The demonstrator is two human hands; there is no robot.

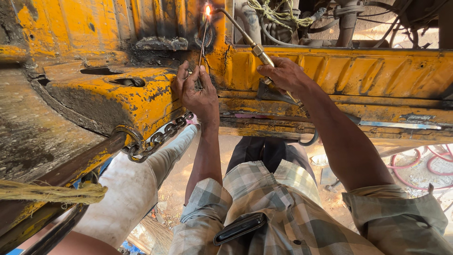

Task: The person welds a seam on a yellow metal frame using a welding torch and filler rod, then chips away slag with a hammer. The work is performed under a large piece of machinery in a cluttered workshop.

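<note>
The left hand is closed in a pinch on a thin filler rod, thumb and fingers bunched around its lower end; the rod rises almost straight up from the hand, tilted slightly right, to a bright flame at the top of the view. The right hand is wrapped shut around the brass body of a gas torch; the torch's slim curved neck runs up and to the left from the hand, and its tip meets the flame just beside the upper end of the rod. Both the rod tip and the torch tip sit at a blackened, scorched patch on a worn yellow metal body, where the paint is chipped and burnt around a vertical seam; the heel of the left hand rests against the yellow metal just below that seam. A steel chain hangs below the left hand, looped to a rusty bar that runs down to the left; a frayed rope is wound around the bar's lower stretch. Both forearms reach up from rolled checked shirt sleeves; a dark flat case pokes from the shirt's chest pocket. Red hoses lie coiled on the ground at the right; another person's leg in pale trousers stands at lower left.
</note>
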